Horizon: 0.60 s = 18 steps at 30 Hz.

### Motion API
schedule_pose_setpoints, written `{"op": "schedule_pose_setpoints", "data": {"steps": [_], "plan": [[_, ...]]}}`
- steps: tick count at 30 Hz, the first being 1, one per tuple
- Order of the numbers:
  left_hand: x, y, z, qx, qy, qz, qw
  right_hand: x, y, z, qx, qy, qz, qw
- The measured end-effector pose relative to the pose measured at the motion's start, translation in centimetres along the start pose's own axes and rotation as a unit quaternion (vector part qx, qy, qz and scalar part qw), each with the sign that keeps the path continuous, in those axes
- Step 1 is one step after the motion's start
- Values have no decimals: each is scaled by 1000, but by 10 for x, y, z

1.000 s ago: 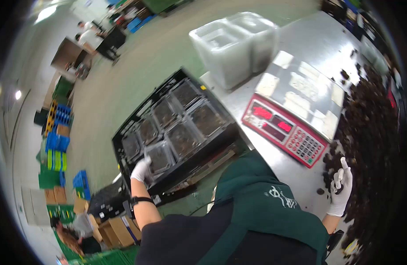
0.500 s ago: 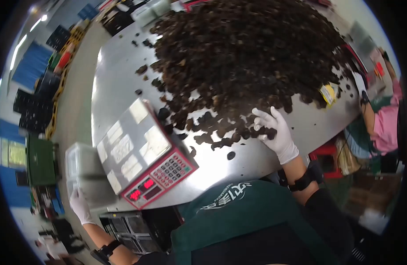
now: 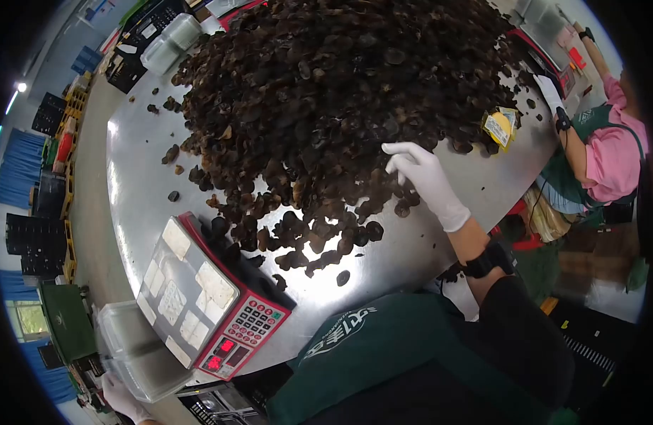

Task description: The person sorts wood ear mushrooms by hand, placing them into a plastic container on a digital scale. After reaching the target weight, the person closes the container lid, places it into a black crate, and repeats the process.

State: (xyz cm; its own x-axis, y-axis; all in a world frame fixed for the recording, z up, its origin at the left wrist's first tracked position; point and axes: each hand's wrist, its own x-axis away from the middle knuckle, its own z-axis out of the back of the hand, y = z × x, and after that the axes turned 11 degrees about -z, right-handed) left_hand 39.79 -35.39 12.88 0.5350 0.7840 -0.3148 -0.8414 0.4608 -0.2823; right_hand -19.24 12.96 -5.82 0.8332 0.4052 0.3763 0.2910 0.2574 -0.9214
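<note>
A large heap of dark brown, curled pieces [image 3: 326,92] covers much of the steel table [image 3: 138,152]. My right hand [image 3: 427,180], in a white glove, is over the heap's near right edge, fingers apart and bent, with no piece visible in it. At the lower left, my gloved left hand [image 3: 121,397] is at the outer side of clear plastic containers [image 3: 145,354]; its fingers are partly hidden and blurred. Between the containers and the heap sits a red scale [image 3: 252,329] with a lit red display and paper patches on its plate.
A yellow packet [image 3: 500,127] lies at the heap's right edge. A co-worker in a pink top [image 3: 613,159] reaches a gloved hand [image 3: 548,92] toward the heap, near another red scale [image 3: 539,57]. More clear containers [image 3: 172,44] stand at the far left.
The view has shifted, so the heap and scale appear further left. My right hand has moved up over the heap's edge, away from the pieces at its fingers. My left hand appears lower.
</note>
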Motion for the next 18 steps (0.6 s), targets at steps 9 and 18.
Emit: {"op": "schedule_pose_setpoints", "data": {"steps": [9, 18], "plan": [[56, 250, -14, 222, 15, -151, 963, -50, -15, -87, 479, 16, 339, 809], [60, 292, 2, 277, -18, -98, 956, -63, 13, -118, 392, 25, 467, 792]]}}
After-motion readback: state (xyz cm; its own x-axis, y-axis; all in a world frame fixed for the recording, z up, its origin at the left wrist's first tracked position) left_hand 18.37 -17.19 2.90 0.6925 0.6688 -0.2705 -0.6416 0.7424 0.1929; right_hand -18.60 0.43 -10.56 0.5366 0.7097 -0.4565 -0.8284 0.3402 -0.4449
